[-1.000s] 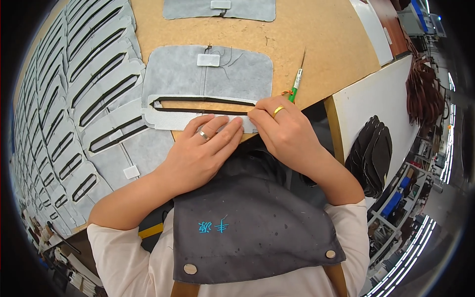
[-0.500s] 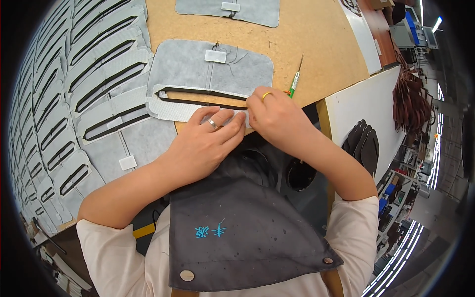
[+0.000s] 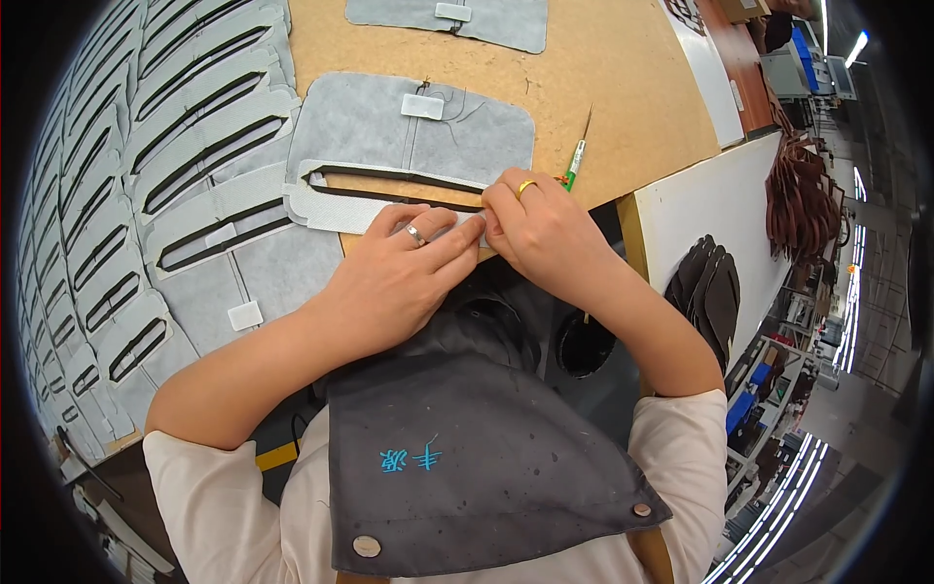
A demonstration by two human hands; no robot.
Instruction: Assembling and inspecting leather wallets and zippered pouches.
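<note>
A grey panel (image 3: 350,127), which looks like the back of a leather piece, lies at the table's near edge. Along its near side runs a long slot with black-bordered edges (image 3: 389,176). My left hand (image 3: 394,273), with a silver ring, grips the panel's near edge, fingers bent over it and thumb hidden. Close beside those fingertips, my right hand (image 3: 540,229), with a gold-coloured ring, pinches the right end of the slot strip. Its fingers hide that end. A white tab (image 3: 422,106) and loose dark threads sit on the panel's far half.
Overlapping rows of similar slotted grey panels (image 3: 209,161) cover the left side. Another panel (image 3: 389,10) lies farther back. A pointed tool with a green-and-white handle (image 3: 576,164) lies right of my right hand. Dark oval pieces (image 3: 708,292) rest on the white surface at right.
The whole view has shifted slightly. Both hands keep their hold on the panel, with almost no movement relative to it.
</note>
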